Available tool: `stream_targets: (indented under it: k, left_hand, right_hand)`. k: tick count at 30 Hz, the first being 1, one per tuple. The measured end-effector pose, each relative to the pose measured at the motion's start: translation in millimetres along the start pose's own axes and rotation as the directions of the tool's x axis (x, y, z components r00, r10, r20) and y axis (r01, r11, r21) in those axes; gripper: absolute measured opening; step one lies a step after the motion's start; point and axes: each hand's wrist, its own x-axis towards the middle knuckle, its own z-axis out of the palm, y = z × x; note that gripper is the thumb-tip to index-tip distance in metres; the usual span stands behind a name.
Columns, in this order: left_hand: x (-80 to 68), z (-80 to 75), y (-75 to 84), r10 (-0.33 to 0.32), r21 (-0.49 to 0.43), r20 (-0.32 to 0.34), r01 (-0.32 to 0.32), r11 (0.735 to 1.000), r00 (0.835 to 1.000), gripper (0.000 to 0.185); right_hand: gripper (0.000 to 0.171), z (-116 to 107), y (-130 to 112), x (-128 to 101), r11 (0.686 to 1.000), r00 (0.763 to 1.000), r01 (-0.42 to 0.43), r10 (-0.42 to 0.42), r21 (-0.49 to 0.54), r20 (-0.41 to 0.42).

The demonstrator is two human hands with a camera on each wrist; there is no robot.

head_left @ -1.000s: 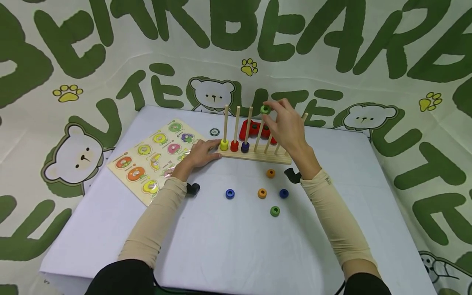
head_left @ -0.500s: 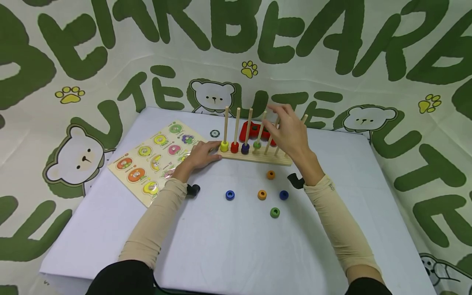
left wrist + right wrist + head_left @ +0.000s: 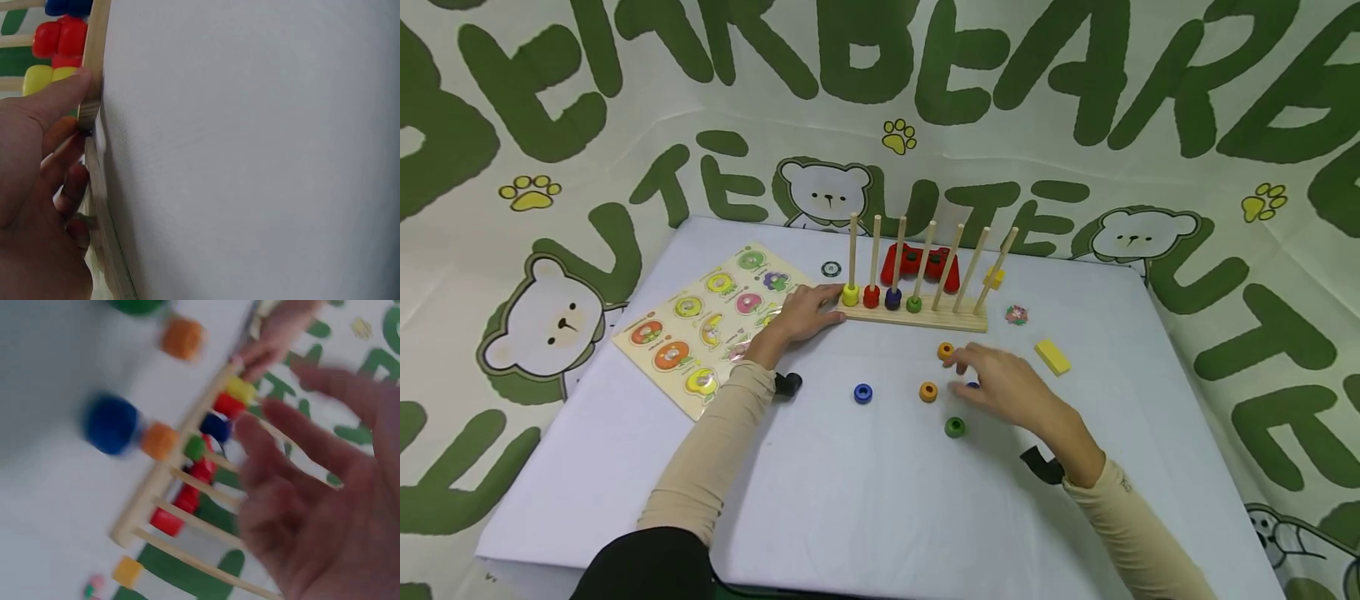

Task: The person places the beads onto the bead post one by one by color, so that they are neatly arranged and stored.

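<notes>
At the far left, around nine o'clock on the table, lies a fruit puzzle board, its right edge partly covered by the left hand. That hand rests with fingers extended against the left end of the wooden peg rack; the left wrist view shows a straight finger pressing the rack's end, the other fingers loosely bent beneath and gripping nothing. On the rack's first four pegs sit a yellow ring, a red ring, a dark blue ring and a green ring; the three pegs to the right stand bare. Behind the rack, toward twelve o'clock, a red toy is half hidden by the pegs. Loose on the cloth in front lie a blue ring, an orange ring, another orange ring and a green ring. The right hand hovers low over this group, fingers spread and relaxed, holding nothing; a further blue ring is almost wholly hidden under its fingers, and whether they touch it cannot be told. The right wrist view is badly blurred, showing only an open palm. Toward three o'clock lie a small flower piece and a yellow block.
</notes>
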Motion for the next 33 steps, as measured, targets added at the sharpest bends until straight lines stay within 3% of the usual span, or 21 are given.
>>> stream_targets:
  k: [2, 4, 9, 13, 16, 20, 23, 28, 30, 33]
  left_hand:
    - [-0.3, -0.8, -0.3, 0.001, 0.001, -0.002, -0.001, 1.000, 1.000, 0.069]
    - [-0.8, -1.9, -0.2, 0.001, 0.000, -0.002, -0.001, 1.000, 1.000, 0.069]
    - [-2.4, -3.9, 0.3, -0.005, -0.001, 0.001, 0.005, 1.000, 1.000, 0.068]
    - [-2.5, -2.8, -1.1, -0.004, 0.000, 0.003, 0.004, 1.000, 1.000, 0.068]
    - [-2.4, -1.3, -2.8, -0.003, -0.002, 0.004, 0.003, 1.000, 1.000, 0.068]
    - [-2.6, 0.2, -4.4, -0.004, -0.004, 0.009, 0.004, 1.000, 1.000, 0.069]
    - [-2.9, 0.5, -5.0, -0.007, -0.007, 0.008, 0.007, 1.000, 1.000, 0.069]
    - [-1.7, -1.8, -1.7, -0.002, -0.004, 0.008, 0.002, 1.000, 1.000, 0.068]
    - [-0.9, -2.4, 0.4, 0.003, 0.002, 0.008, -0.003, 1.000, 1.000, 0.068]
    - [0.0, -1.4, 1.7, 0.004, 0.006, 0.006, -0.004, 1.000, 1.000, 0.068]
  right_hand:
    - [0.038, 14, 1, -11, 1.000, 0.990, -0.002, 0.004, -0.010, 0.144]
    - [0.040, 27, 2, -19, 1.000, 0.978, -0.017, 0.017, -0.005, 0.207]
    - [0.026, 49, 1, -30, 1.000, 0.985, 0.017, -0.017, 0.002, 0.171]
    - [0.021, 52, 0, -29, 0.998, 0.993, 0.058, -0.057, -0.007, 0.100]
    - [0.024, 39, -2, -19, 0.998, 0.998, 0.062, -0.062, 0.001, 0.013]
    - [0.024, 3, -3, 2, 0.997, 0.986, 0.069, -0.063, 0.036, -0.157]
    - [0.024, -30, -3, 22, 0.994, 0.947, 0.100, -0.082, 0.042, -0.311]
    - [0.026, -73, -5, 62, 0.989, 0.850, 0.149, -0.124, 0.009, -0.511]
    - [0.027, -82, -7, 79, 0.989, 0.832, 0.148, -0.127, -0.004, -0.539]
    - [0.029, -90, -9, 100, 0.990, 0.840, 0.137, -0.122, -0.011, -0.529]
